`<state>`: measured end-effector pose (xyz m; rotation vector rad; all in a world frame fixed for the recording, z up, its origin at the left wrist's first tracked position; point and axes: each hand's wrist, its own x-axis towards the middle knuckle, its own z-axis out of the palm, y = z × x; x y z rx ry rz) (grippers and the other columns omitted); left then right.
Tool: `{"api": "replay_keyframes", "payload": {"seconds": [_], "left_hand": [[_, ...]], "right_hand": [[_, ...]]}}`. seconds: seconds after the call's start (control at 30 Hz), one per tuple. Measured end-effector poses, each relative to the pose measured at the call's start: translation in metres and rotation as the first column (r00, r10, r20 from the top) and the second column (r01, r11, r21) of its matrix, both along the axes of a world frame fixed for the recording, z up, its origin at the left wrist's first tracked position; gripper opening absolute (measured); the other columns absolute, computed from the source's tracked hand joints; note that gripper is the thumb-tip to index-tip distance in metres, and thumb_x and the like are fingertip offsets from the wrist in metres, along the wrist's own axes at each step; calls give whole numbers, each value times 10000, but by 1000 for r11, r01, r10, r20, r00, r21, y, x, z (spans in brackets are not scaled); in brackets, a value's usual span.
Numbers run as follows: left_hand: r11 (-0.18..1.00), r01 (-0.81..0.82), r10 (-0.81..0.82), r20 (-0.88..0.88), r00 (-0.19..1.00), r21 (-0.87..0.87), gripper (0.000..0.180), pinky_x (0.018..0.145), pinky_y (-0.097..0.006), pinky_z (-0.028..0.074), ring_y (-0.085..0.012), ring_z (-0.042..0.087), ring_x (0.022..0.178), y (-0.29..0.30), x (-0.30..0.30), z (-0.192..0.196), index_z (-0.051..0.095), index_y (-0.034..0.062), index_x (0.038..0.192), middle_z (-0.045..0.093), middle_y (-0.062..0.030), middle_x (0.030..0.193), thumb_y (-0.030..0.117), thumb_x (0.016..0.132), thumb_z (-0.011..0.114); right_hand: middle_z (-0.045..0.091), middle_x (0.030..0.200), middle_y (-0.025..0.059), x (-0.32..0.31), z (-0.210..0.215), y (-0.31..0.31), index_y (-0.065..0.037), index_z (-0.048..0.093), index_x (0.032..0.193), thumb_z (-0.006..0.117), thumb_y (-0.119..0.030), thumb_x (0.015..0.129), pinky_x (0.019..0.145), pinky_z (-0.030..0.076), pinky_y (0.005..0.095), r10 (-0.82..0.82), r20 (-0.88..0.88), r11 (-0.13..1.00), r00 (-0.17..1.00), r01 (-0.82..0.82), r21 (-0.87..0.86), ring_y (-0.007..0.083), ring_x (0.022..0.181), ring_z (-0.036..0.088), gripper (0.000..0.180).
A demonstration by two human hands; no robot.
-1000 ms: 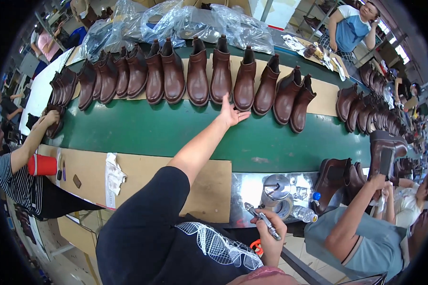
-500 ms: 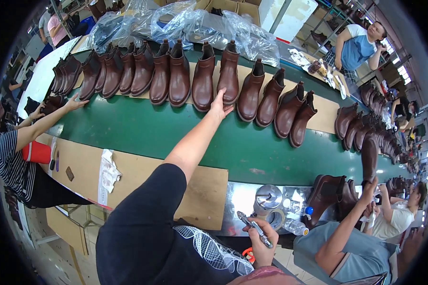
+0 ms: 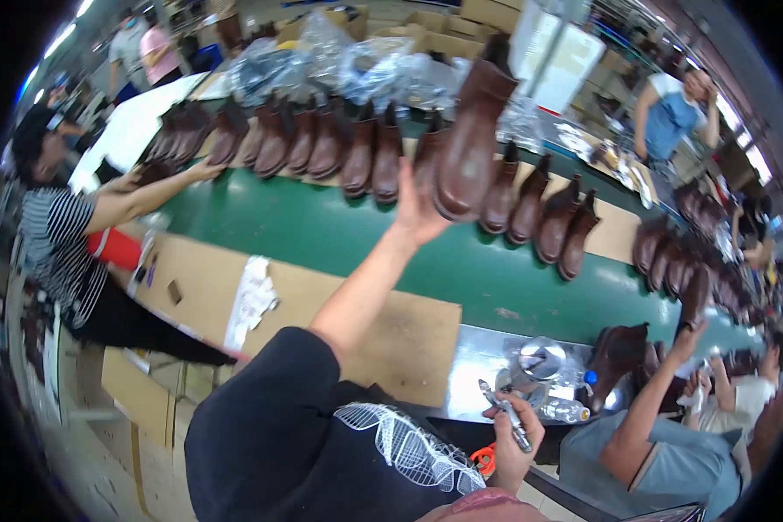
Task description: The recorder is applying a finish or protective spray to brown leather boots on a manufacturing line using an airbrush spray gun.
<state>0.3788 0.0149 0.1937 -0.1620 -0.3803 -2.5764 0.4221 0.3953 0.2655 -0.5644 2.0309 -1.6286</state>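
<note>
My left hand (image 3: 418,211) reaches far over the green bench and grips a brown ankle boot (image 3: 471,143) by its sole at the toe end. The boot is raised, shaft up, in front of the row and partly hides another boot behind it. Close to my body, my right hand (image 3: 518,428) is closed round a slim silver pen-like tool (image 3: 507,418), its tip pointing up and left. Similar brown boots (image 3: 357,165) stand along the bench to the left of the lifted one, and more boots (image 3: 558,228) stand to its right.
A cardboard sheet (image 3: 383,348) covers the bench's near side, with white paper (image 3: 252,300) on it. A metal canister (image 3: 539,358) and plastic bottle (image 3: 565,411) stand right. One co-worker's hand (image 3: 207,168) touches a boot at left; another's hand (image 3: 689,339) holds one up at right.
My left hand has lifted a boot out of the row and brought it up closer. My right hand still holds the silver tool. The whole view has shifted somewhat.
</note>
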Motion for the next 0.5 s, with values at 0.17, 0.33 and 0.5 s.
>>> {"api": "replay_keyframes", "payload": {"seconds": [0.17,0.33,0.5], "left_hand": [[905,425,-424,-159,892,-28,812,895,-616,494,-479,570,1126,58,24,-1,394,64,1430,534,-263,1315,632,863,519],[954,299,-292,173,941,-16,747,991,-485,477,-364,556,1185,87,84,-68,318,92,1470,491,-206,1367,470,885,588],[853,36,199,387,900,-521,980,1038,-359,418,-208,449,1280,103,128,-82,85,131,1551,364,-93,1465,240,819,727]], "right_hand": [[636,870,72,21,2,14,33,627,1106,525,-21,928,686,424,231,-52,-118,997,992,45,-64,123,750,588,212],[625,868,72,31,8,29,31,617,1135,514,-79,948,727,426,246,37,-184,998,982,-44,-36,126,772,579,240],[626,866,75,27,13,36,35,596,1174,547,-172,954,737,422,252,73,-286,993,955,-95,-63,128,782,567,307]]}}
